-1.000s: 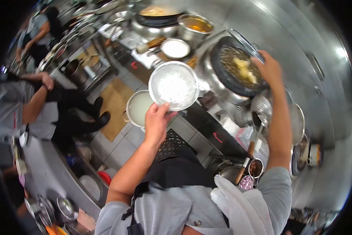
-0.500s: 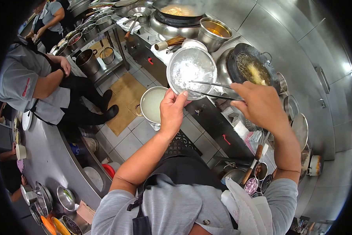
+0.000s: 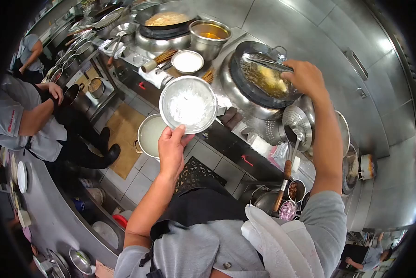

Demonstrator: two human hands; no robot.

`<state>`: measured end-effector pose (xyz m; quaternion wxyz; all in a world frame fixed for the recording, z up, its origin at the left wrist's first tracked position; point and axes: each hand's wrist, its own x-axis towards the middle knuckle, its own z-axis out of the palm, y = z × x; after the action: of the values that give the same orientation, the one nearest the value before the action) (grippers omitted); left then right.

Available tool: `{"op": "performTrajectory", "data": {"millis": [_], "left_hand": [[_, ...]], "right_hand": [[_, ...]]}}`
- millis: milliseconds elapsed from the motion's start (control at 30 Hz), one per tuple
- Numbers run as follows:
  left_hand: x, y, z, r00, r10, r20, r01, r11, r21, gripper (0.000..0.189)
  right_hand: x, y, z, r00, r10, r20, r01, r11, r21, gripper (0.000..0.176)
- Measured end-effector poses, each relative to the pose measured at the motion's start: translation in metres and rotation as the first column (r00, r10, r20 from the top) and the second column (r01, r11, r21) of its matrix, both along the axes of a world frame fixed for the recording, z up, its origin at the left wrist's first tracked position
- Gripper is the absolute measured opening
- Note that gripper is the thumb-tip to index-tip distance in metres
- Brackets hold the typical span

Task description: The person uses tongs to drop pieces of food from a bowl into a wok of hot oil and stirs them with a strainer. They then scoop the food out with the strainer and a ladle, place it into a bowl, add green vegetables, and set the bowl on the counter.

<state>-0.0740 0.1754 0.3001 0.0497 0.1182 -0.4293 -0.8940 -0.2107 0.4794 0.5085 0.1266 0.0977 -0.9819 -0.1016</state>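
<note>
My left hand point(image 3: 172, 149) grips the near rim of a round metal bowl point(image 3: 165, 109), thumb on top. White powder point(image 3: 189, 106) coats the bowl's inside. Out to the right, my right hand point(image 3: 307, 79) is closed around metal tongs point(image 3: 269, 62), which reach over a black wok point(image 3: 239, 76). Bubbling oil fills this wok, with pale yellow frying pieces point(image 3: 270, 79) in it, just below the tongs. I cannot make out anything between the tips of the tongs.
Beyond the bowl are a dish of white powder point(image 3: 187, 61), a steel pot of orange liquid point(image 3: 210, 37) and another wok point(image 3: 168, 17). A perforated skimmer point(image 3: 297, 125) lies right. A large pot point(image 3: 148, 136) is below the bowl. A co-worker point(image 3: 32, 111) stands left beside a steel counter point(image 3: 59, 208).
My right hand has carried the tongs from the bowl up and over the wok of oil. The bowl now sits lower and further left in view, which has also shifted.
</note>
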Motion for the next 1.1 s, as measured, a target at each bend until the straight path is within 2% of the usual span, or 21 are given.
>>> {"op": "performTrajectory", "data": {"millis": [67, 167, 267, 367, 433, 500, 600, 633, 733, 800, 867, 900, 933, 1033, 1100], "left_hand": [[0.004, 0.002, -0.003, 1.000, -0.019, 0.002, 0.019, 1.000, -0.002, 0.020], [0.011, 0.003, 0.001, 1.000, 0.017, 0.012, -0.017, 1.000, 0.010, 0.017], [0.025, -0.011, -0.006, 0.997, 0.075, 0.027, -0.076, 0.997, 0.021, 0.018], [0.045, -0.034, -0.018, 0.987, 0.138, 0.087, -0.142, 0.989, 0.040, 0.018], [0.060, -0.052, -0.035, 0.979, 0.156, 0.130, -0.165, 0.984, 0.061, 0.018], [0.080, -0.071, -0.054, 0.971, 0.164, 0.176, -0.180, 0.980, 0.082, 0.019], [0.104, -0.096, -0.075, 0.936, 0.246, 0.251, -0.278, 0.955, 0.100, 0.020], [0.111, -0.105, -0.078, 0.921, 0.284, 0.268, -0.323, 0.940, 0.113, 0.020], [0.132, -0.140, -0.084, 0.873, 0.398, 0.280, -0.448, 0.883, 0.140, 0.010], [0.146, -0.168, -0.086, 0.819, 0.505, 0.271, -0.552, 0.823, 0.135, 0.009], [0.161, -0.202, -0.095, 0.756, 0.612, 0.233, -0.649, 0.746, 0.150, 0.009], [0.171, -0.221, -0.093, 0.712, 0.663, 0.232, -0.698, 0.704, 0.129, 0.009], [0.181, -0.240, -0.090, 0.663, 0.713, 0.228, -0.745, 0.658, 0.108, 0.010], [0.217, -0.300, -0.089, 0.489, 0.852, 0.186, -0.870, 0.491, 0.039, 0.011], [0.243, -0.345, -0.095, 0.339, 0.919, 0.201, -0.937, 0.348, -0.011, 0.012]], "right_hand": [[-0.046, 0.033, -0.022, 0.976, -0.182, 0.119, 0.174, 0.982, 0.079, 0.036], [-0.099, 0.102, -0.088, 0.921, -0.373, 0.114, 0.379, 0.925, -0.037, 0.038], [-0.070, 0.083, -0.093, 0.885, -0.463, -0.052, 0.394, 0.803, -0.447, 0.045], [-0.023, 0.051, -0.104, 0.933, -0.317, -0.170, 0.117, 0.714, -0.690, 0.054], [0.002, 0.028, -0.146, 0.954, -0.162, -0.253, -0.112, 0.590, -0.799, 0.055], [0.060, -0.046, -0.160, 1.000, -0.013, -0.017, -0.015, 0.194, -0.981, 0.050], [0.128, -0.140, -0.221, 0.964, 0.257, 0.070, 0.052, 0.078, -0.996, 0.047], [0.151, -0.168, -0.231, 0.914, 0.387, 0.124, 0.096, 0.090, -0.991, 0.047], [0.205, -0.229, -0.241, 0.768, 0.584, 0.264, 0.166, 0.217, -0.962, 0.048], [0.224, -0.251, -0.248, 0.669, 0.671, 0.319, 0.178, 0.272, -0.946, 0.047], [0.232, -0.269, -0.252, 0.614, 0.713, 0.339, 0.205, 0.270, -0.941, 0.047], [0.236, -0.279, -0.254, 0.580, 0.737, 0.347, 0.217, 0.271, -0.938, 0.047], [0.241, -0.288, -0.260, 0.546, 0.778, 0.309, 0.242, 0.206, -0.948, 0.048], [0.251, -0.312, -0.265, 0.437, 0.829, 0.348, 0.322, 0.217, -0.922, 0.048], [0.252, -0.325, -0.266, 0.413, 0.840, 0.351, 0.300, 0.239, -0.924, 0.046]]}}
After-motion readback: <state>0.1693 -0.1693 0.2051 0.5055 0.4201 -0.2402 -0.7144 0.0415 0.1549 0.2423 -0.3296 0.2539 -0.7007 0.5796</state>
